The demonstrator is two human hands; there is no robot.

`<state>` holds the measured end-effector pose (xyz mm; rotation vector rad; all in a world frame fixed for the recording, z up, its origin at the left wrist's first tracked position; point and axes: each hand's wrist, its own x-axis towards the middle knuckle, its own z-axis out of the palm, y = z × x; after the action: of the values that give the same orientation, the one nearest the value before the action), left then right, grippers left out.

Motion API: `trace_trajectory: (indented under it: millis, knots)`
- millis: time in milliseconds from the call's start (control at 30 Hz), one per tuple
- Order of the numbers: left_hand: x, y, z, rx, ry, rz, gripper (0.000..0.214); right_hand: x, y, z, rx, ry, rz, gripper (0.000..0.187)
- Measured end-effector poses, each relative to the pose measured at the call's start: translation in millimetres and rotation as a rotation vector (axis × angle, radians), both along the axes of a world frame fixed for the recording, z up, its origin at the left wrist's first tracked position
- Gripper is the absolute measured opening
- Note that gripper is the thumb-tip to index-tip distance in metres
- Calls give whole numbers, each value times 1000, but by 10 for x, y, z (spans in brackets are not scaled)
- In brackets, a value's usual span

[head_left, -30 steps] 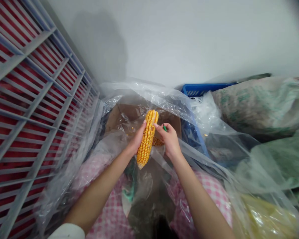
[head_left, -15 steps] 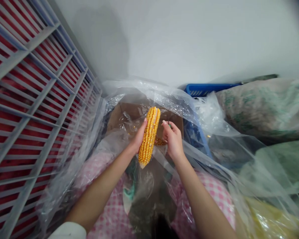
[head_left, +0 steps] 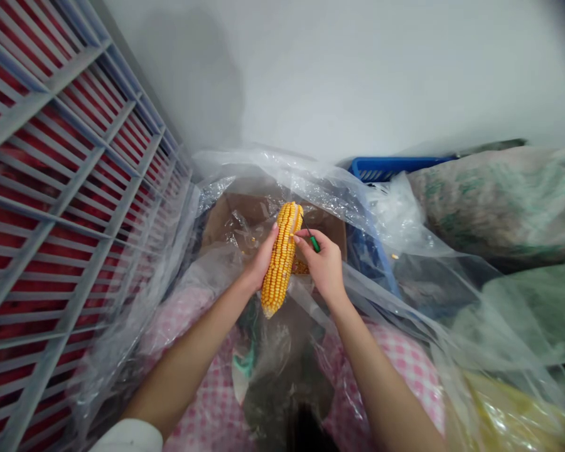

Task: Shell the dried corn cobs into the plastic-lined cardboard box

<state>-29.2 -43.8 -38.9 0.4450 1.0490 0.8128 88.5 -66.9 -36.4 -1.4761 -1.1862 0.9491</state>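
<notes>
A yellow corn cob (head_left: 279, 270) is held tilted in my left hand (head_left: 263, 254), its pointed end toward me. Near its upper right side a pale strip shows where kernels are gone. My right hand (head_left: 324, 260) is closed on a thin dark tool with a green handle (head_left: 315, 244), perhaps a small screwdriver. Its fingertips are at the cob's right side, and the shaft points up toward the cob's top. Below the hands, loose kernels (head_left: 301, 268) lie in a plastic-lined cardboard box (head_left: 327, 220).
A grey slatted crate (head_left: 75, 182) with red contents stands at the left. To the right are a blue basket (head_left: 376, 168), a stuffed woven sack (head_left: 503, 201) and a yellow bag (head_left: 513, 414). Clear plastic sheeting (head_left: 386, 307) drapes across my lap. A pale wall (head_left: 334, 75) rises behind.
My right hand has moved left until its fingertips meet the cob, and the green-handled tool has come into plain view. The left hand and the cob have stayed nearly still.
</notes>
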Motion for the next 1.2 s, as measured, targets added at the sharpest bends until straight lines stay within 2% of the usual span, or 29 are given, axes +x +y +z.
trace_trajectory:
  millis: [500,767,1033,1200]
  knots:
    - [-7,7,-77,24,-19,6,48,-45,-21,-50,56,-115,-44,25]
    - [6,-11,-102,41,15,-15,51,-55,-26,-67,52,-103,-45,25]
    - [-18,2,-264,223,85,18,53,-13,-24,-17,-2,-93,-46,27]
    - [-11,-4,-270,250,134,31,53,-3,-20,-5,-22,-107,-51,25]
